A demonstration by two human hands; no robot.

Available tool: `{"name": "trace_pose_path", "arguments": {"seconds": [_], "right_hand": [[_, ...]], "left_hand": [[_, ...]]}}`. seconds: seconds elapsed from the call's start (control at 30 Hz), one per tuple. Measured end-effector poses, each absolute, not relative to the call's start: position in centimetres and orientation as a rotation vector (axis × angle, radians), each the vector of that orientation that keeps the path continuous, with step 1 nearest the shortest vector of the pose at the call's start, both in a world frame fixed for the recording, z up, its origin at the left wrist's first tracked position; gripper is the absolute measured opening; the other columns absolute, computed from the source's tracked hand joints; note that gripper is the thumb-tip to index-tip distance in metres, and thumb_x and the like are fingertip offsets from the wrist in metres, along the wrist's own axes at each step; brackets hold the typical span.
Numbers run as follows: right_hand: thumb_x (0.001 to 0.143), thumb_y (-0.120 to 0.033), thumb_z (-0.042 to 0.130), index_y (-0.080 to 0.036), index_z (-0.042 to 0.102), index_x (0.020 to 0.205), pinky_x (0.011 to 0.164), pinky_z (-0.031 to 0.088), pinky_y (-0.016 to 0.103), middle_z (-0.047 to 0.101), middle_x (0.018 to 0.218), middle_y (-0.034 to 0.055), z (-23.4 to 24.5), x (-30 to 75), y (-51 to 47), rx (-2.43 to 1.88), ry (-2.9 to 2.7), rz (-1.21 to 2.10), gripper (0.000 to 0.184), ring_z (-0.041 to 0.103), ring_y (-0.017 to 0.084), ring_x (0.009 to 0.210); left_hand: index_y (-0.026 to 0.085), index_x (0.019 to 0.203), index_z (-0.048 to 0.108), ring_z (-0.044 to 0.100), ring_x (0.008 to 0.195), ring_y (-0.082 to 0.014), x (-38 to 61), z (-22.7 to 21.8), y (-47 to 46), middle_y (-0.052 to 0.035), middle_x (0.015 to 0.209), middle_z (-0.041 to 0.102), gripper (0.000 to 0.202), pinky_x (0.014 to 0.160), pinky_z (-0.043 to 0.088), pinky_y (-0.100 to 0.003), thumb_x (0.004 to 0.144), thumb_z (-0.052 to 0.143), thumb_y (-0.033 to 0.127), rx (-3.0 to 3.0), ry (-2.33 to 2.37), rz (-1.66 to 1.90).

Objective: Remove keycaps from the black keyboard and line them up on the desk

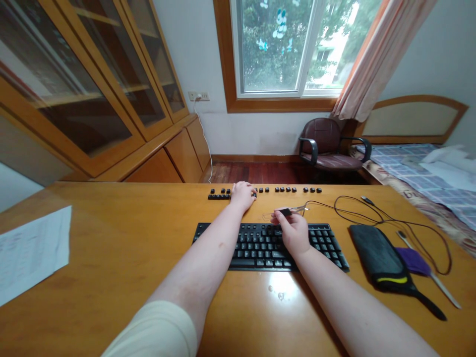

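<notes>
A black keyboard (pixel 267 246) lies on the wooden desk (pixel 122 248) in front of me. My right hand (pixel 293 229) rests over its upper middle and pinches a small black keycap (pixel 285 212) between fingers and thumb. My left hand (pixel 242 194) reaches to the desk's far edge, fingers curled down on a row of loose black keycaps (pixel 282 190); a keycap shows at its fingertips. A thin wire keycap puller (pixel 299 209) lies just beyond the right hand.
A black cable (pixel 372 210) loops right of the keyboard. A black brush (pixel 386 265), a purple cloth (pixel 414 260) and a toothbrush lie at the right. Paper (pixel 33 250) sits at the left edge. Beyond the desk stand a chair (pixel 327 146), cabinets and a bed.
</notes>
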State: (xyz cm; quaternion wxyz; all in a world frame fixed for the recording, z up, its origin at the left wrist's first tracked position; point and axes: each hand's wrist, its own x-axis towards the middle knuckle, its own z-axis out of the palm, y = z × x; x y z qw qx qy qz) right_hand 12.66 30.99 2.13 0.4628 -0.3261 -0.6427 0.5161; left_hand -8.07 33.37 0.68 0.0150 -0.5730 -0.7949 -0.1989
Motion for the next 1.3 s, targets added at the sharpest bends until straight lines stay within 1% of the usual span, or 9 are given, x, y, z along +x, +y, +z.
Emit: {"name": "trace_pose_path", "arguments": {"seconds": [0.37,0.5,0.7,0.93,1.3], "right_hand": [[0.078,-0.042,0.061,-0.012,0.068,0.078,0.06,0.053,0.029,0.068,0.07,0.0086,2.29,12.74,31.06,-0.812,-1.602,1.239,0.03,0.064,0.017,0.059],[0.078,-0.041,0.06,-0.012,0.068,0.076,0.059,0.053,0.029,0.068,0.068,0.008,2.3,12.87,30.97,-0.812,-1.615,1.225,0.03,0.063,0.016,0.059],[0.078,-0.041,0.061,-0.012,0.068,0.077,0.058,0.053,0.029,0.069,0.076,0.0096,2.35,12.77,30.96,-0.809,-1.601,1.246,0.03,0.063,0.016,0.059],[0.079,-0.042,0.06,-0.013,0.068,0.078,0.06,0.054,0.03,0.067,0.068,0.0076,2.22,12.92,31.07,-0.808,-1.637,1.223,0.03,0.063,0.017,0.06],[0.078,-0.043,0.06,-0.013,0.067,0.077,0.058,0.053,0.029,0.067,0.07,0.0074,2.6,12.85,30.89,-0.802,-1.629,1.238,0.031,0.062,0.016,0.058]], "left_hand": [[0.029,0.084,0.071,0.038,0.12,-0.0258,-8.05,0.65,33.39,-0.0005,0.115,0.061,0.017,0.108,0.019,-0.045,0.067,0.07,0.028,-1.774,-2.53,-0.67],[0.03,0.083,0.072,0.038,0.12,-0.0258,-8.16,0.55,33.46,0.0004,0.115,0.061,0.018,0.107,0.02,-0.044,0.065,0.071,0.03,-1.772,-2.535,-0.655],[0.03,0.085,0.072,0.038,0.119,-0.0252,-8.22,0.49,33.49,0.0007,0.115,0.062,0.02,0.108,0.02,-0.043,0.065,0.071,0.031,-1.762,-2.559,-0.633],[0.03,0.086,0.072,0.039,0.118,-0.0254,-8.33,0.32,33.45,0.0003,0.114,0.062,0.022,0.108,0.02,-0.044,0.065,0.07,0.032,-1.775,-2.538,-0.635],[0.029,0.09,0.072,0.038,0.12,-0.0257,-8.27,0.64,33.23,-0.0008,0.114,0.062,0.024,0.107,0.021,-0.043,0.066,0.069,0.032,-1.793,-2.573,-0.61]]}}
